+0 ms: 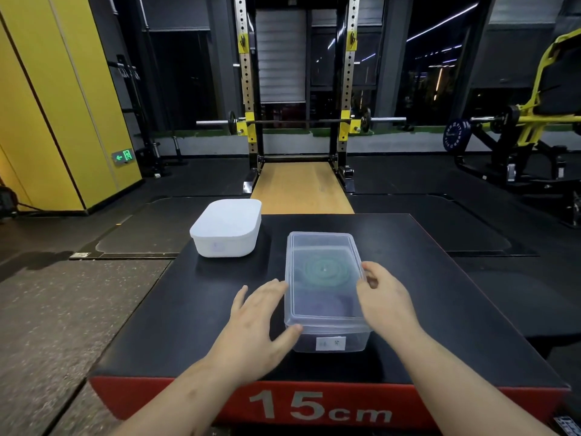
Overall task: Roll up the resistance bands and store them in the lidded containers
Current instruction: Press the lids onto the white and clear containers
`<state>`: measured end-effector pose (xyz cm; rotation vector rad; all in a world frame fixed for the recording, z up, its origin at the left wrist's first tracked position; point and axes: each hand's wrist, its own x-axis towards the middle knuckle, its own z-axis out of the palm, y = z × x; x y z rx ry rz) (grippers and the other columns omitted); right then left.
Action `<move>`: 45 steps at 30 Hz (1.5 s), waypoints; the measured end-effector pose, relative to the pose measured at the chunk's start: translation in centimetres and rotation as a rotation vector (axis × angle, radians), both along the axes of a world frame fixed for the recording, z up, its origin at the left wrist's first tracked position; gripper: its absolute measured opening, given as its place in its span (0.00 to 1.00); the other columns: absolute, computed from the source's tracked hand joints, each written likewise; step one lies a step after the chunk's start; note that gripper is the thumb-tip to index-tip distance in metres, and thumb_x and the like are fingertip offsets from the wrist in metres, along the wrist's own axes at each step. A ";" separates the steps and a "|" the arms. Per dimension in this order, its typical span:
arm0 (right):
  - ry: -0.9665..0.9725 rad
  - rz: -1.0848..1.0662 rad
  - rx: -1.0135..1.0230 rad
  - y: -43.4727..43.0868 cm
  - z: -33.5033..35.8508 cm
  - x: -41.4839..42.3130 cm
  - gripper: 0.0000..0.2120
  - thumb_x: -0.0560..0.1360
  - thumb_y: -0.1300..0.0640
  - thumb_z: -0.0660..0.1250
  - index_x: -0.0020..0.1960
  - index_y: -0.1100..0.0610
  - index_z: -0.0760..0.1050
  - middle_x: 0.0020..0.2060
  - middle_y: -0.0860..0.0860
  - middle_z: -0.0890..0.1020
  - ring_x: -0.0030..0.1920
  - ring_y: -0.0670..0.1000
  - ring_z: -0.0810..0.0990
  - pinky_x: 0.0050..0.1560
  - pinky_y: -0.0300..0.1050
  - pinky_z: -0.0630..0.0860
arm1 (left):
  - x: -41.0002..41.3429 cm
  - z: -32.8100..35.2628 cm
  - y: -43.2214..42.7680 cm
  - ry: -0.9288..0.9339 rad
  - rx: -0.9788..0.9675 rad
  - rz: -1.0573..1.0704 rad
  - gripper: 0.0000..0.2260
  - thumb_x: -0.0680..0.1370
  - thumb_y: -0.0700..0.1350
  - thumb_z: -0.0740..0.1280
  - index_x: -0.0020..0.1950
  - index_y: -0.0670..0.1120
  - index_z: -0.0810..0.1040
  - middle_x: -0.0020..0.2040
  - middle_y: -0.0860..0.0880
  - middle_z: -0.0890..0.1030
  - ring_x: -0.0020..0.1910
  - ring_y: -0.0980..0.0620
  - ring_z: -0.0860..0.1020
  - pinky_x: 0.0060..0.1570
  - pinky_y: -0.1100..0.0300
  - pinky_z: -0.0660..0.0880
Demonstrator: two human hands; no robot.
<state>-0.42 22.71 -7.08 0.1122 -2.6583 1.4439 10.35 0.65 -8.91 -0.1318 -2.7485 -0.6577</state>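
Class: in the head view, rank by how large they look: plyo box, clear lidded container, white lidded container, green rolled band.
1. plyo box
2. clear lidded container
3. white lidded container
4. green rolled band
The clear one is nearer the camera, so ranks 2 and 3 are unsure.
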 end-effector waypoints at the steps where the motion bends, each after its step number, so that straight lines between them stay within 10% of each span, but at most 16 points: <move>1: 0.019 0.006 0.015 0.0 -0.2 0.0 0.19 0.83 0.57 0.62 0.72 0.49 0.74 0.61 0.46 0.81 0.55 0.47 0.76 0.53 0.39 0.70 | 0.1 -0.2 0.0 -0.004 -0.001 0.002 0.30 0.80 0.62 0.61 0.80 0.60 0.56 0.72 0.71 0.56 0.75 0.74 0.46 0.80 0.53 0.40; 16: 0.072 0.047 0.056 0.4 -1.3 0.3 0.17 0.84 0.61 0.60 0.70 0.53 0.76 0.60 0.44 0.75 0.57 0.45 0.74 0.56 0.37 0.66 | 0.3 -1.5 0.2 -0.006 0.073 0.031 0.28 0.79 0.61 0.64 0.78 0.60 0.61 0.72 0.69 0.60 0.67 0.81 0.41 0.79 0.58 0.50; 26: 0.107 0.082 0.133 0.3 -1.4 0.3 0.17 0.83 0.62 0.59 0.70 0.55 0.76 0.62 0.45 0.75 0.56 0.44 0.72 0.50 0.29 0.64 | -0.6 -1.1 0.8 -0.036 0.117 0.107 0.21 0.81 0.61 0.60 0.73 0.61 0.63 0.68 0.69 0.61 0.69 0.65 0.55 0.73 0.61 0.56; 35: 0.049 0.107 0.142 0.3 -1.4 0.8 0.20 0.85 0.60 0.56 0.76 0.53 0.71 0.68 0.43 0.71 0.60 0.43 0.71 0.60 0.36 0.66 | -1.1 -1.8 1.6 -0.060 -0.009 0.063 0.31 0.77 0.64 0.42 0.79 0.59 0.61 0.81 0.62 0.51 0.72 0.76 0.37 0.78 0.59 0.39; 45: -0.016 0.121 0.523 0.1 1.0 -0.4 0.07 0.80 0.60 0.57 0.43 0.53 0.66 0.49 0.48 0.71 0.40 0.48 0.73 0.38 0.43 0.68 | -3.5 0.3 1.2 -0.088 -0.098 0.057 0.15 0.80 0.62 0.53 0.61 0.57 0.69 0.71 0.61 0.66 0.73 0.62 0.60 0.79 0.53 0.45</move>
